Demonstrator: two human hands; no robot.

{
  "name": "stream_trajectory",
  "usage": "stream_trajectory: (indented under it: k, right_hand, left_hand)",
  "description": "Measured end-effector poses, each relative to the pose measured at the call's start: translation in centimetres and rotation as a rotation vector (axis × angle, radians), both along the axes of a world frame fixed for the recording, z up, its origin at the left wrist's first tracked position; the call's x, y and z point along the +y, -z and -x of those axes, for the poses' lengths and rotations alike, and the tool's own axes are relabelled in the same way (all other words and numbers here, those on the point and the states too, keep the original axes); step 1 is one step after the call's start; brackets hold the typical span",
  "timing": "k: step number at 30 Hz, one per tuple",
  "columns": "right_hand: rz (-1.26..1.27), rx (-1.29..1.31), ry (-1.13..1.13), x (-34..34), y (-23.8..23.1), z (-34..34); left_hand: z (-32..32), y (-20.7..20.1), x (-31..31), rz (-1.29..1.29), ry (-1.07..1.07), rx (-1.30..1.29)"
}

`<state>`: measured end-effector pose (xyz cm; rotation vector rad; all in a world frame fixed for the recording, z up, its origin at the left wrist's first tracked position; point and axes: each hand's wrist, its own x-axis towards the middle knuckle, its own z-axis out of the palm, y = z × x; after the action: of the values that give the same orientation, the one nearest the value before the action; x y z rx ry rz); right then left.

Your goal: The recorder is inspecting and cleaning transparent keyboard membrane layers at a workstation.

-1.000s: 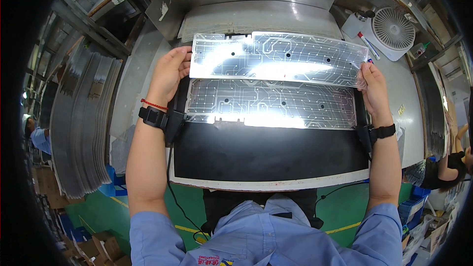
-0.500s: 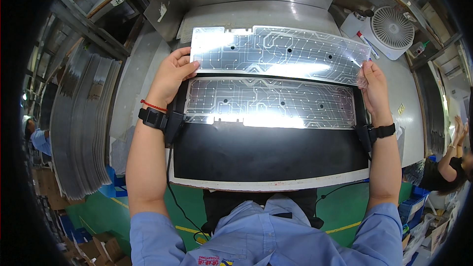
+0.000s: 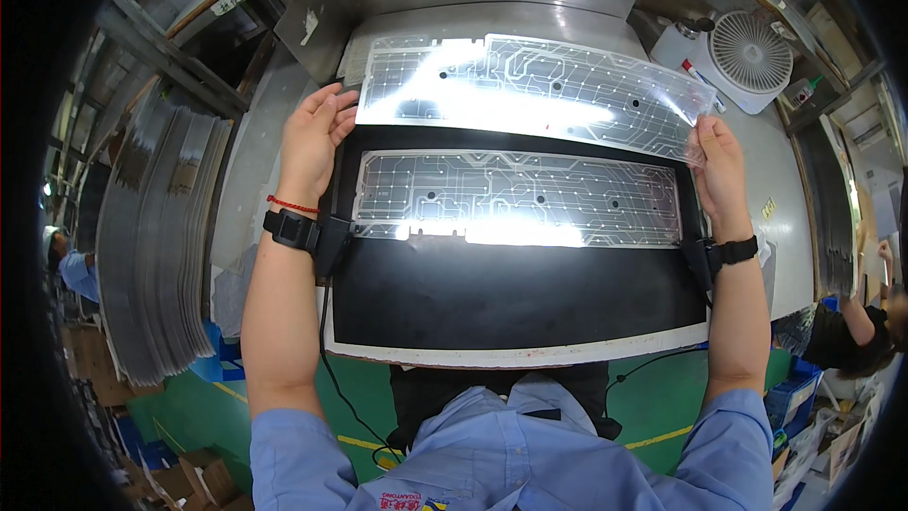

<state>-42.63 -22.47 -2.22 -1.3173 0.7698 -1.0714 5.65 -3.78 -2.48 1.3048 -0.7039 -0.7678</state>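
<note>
My right hand (image 3: 721,156) pinches the right end of a clear flexible circuit sheet (image 3: 558,106) printed with pale traces and several dark dots. That sheet is tilted, its far edge raised, with bright glare across its left half. Just off its left edge is my left hand (image 3: 317,132), fingers apart and loosely bent, with nothing visible between them. Nearer to me, a second circuit sheet (image 3: 520,191) of the same kind lies flat on a black mat (image 3: 520,293). A gap of black mat shows between the two sheets.
A white fan (image 3: 752,49) and a red-capped marker (image 3: 705,80) are at the far right of the metal worktable (image 3: 776,199). Stacked grey sheets (image 3: 156,237) stand on the left. Cables hang from both wrist straps. Another person (image 3: 856,331) is at the right edge.
My left hand has let go of the upper sheet's left end and drawn slightly left. That end has shifted up and away; my right hand keeps its pinch.
</note>
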Motion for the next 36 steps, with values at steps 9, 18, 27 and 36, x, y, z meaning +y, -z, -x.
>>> stream_trajectory:
  k: [9,18,27,36]
  right_hand:
    - [-0.014,-0.024,-0.029,0.4,0.1,-0.6]
    - [-0.124,-0.069,-0.147,3.2,-0.5,-2.9]
    - [-0.127,-0.100,-0.180,4.6,-0.9,-4.0]
    - [-0.055,-0.153,-0.170,5.2,-1.0,-4.2]
  left_hand:
    - [2.2,-1.6,0.7,0.171,-0.090,-0.219]
    - [13.3,-5.4,1.7,0.212,0.258,-1.354]
    - [13.9,-4.8,1.3,0.282,0.183,-1.488]
    - [14.0,-4.9,1.3,0.338,0.094,-1.519]
